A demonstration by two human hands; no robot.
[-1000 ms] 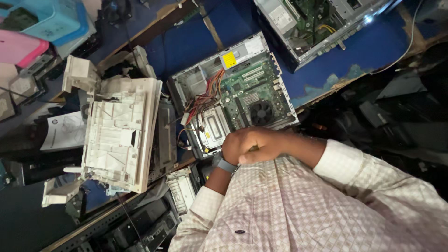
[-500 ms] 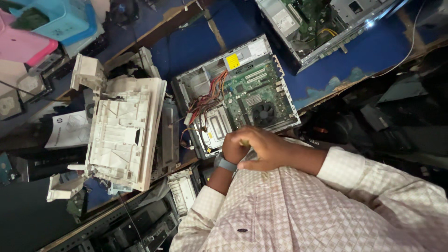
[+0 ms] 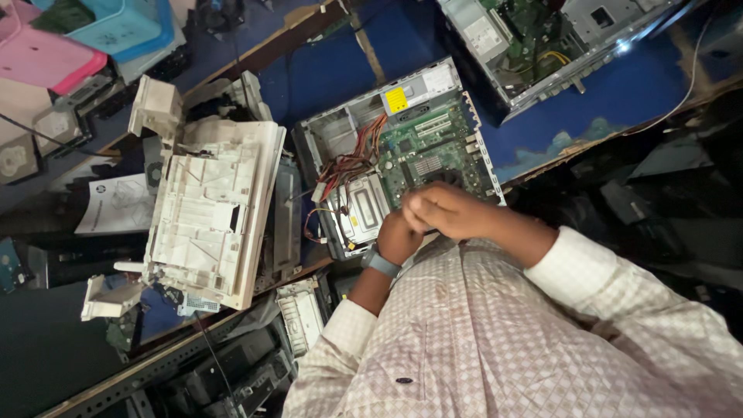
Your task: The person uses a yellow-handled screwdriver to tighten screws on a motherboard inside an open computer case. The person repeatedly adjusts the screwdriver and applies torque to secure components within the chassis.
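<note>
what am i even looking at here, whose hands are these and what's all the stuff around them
This is one picture from a camera worn on a person's head, looking down at their own body and hands. There is no robot. The left hand, with a wristband, and the right hand meet over an open computer case with a green circuit board and red and orange wires. Whether they hold anything is hidden. Beside it lies a dismantled white printer, and a second open computer case sits on the blue table. The checked shirt is the person's own.
</note>
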